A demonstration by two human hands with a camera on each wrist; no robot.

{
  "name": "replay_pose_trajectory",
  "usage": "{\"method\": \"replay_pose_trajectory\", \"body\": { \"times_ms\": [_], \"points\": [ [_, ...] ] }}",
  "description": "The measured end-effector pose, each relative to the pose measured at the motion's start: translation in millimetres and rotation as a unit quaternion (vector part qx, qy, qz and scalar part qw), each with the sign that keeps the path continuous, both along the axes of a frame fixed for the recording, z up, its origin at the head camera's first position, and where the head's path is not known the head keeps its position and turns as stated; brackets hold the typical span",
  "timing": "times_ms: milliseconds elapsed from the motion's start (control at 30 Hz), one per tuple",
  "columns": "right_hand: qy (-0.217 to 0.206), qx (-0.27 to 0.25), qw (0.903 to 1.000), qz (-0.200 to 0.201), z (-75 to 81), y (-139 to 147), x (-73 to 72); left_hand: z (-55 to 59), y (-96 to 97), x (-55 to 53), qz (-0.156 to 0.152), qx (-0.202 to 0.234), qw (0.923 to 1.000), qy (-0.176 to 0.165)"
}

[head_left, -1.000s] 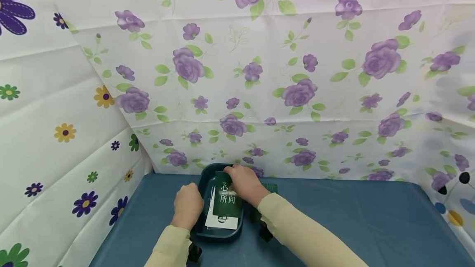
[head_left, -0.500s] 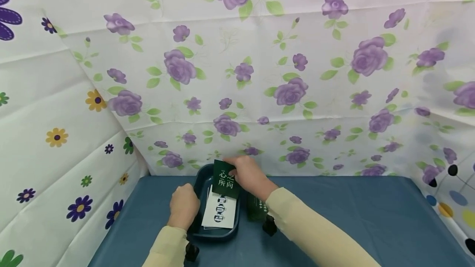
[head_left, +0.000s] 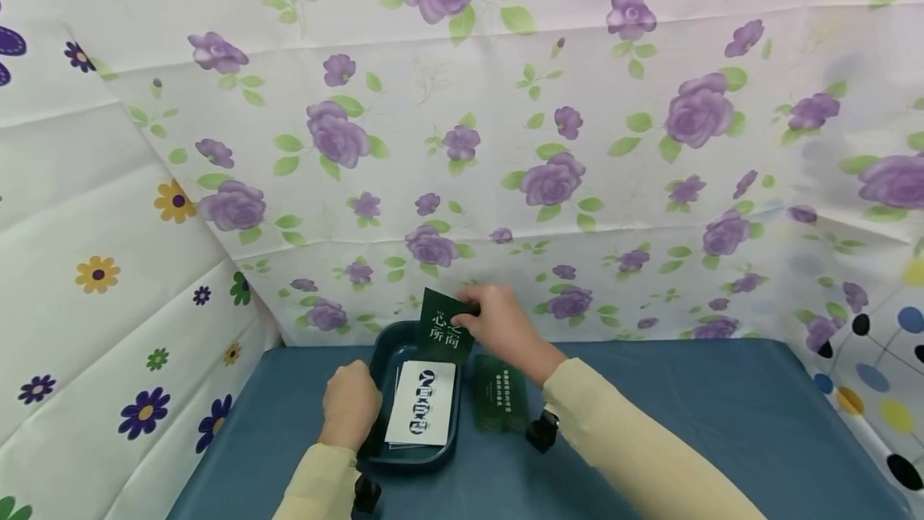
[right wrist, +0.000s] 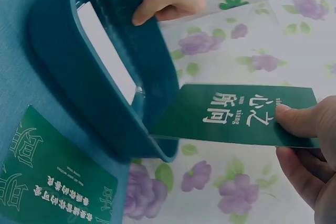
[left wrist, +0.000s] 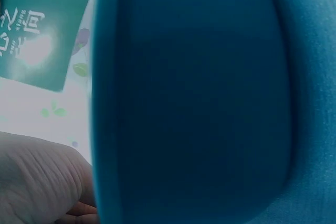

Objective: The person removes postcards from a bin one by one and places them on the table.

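My left hand grips the left rim of a deep blue tray, its thumb inside the wall in the right wrist view. A stack of white cards with dark printing on top lies in the tray. My right hand pinches a dark green card with white Chinese characters, thumb on the printed face. That card is held up tilted over the tray's far right corner. A second green card lies flat on the table just right of the tray. The tray's wall fills most of the left wrist view.
The table has a blue covering. Behind it hangs a white sheet with purple roses, close to the tray's far end. Another flowered sheet hangs on the left, and a dotted one on the right.
My right hand has lifted the green card up and away from the white stack, uncovering the white top card and the green card on the table. My left hand keeps its grip on the tray.
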State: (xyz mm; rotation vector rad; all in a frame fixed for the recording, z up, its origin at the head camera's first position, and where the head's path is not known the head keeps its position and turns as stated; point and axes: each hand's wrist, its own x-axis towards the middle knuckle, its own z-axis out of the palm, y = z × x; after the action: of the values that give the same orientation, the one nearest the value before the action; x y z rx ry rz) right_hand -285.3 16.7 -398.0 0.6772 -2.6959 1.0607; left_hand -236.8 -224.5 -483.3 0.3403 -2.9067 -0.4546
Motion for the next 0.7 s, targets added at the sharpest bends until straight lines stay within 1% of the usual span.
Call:
{"method": "replay_pose_trajectory", "body": {
  "times_ms": [167,267,400,533,633,700],
  "points": [
    [-0.008,-0.036,0.9993,-0.001,5.1,14.1,1.2,-0.9,-0.3,0.6,-0.001,-0.006,1.0000,0.000],
    [-0.008,-0.047,0.9988,-0.008,7.6,23.5,1.7,-1.2,-0.1,0.9,0.002,-0.010,0.9999,-0.003],
    [-0.014,-0.051,0.9984,-0.018,9.4,36.5,2.4,-0.8,-0.1,1.1,0.002,-0.010,0.9999,-0.005],
    [-0.026,-0.057,0.9978,-0.018,9.4,48.4,3.1,0.5,-0.2,1.6,-0.001,-0.009,0.9999,-0.010],
    [-0.020,-0.056,0.9981,-0.014,8.9,56.7,4.1,2.5,0.7,2.3,-0.002,-0.008,0.9999,-0.011],
    [-0.009,-0.053,0.9984,-0.017,8.1,61.9,4.6,3.2,1.3,2.5,-0.003,-0.006,0.9999,-0.010]
  ]
}}
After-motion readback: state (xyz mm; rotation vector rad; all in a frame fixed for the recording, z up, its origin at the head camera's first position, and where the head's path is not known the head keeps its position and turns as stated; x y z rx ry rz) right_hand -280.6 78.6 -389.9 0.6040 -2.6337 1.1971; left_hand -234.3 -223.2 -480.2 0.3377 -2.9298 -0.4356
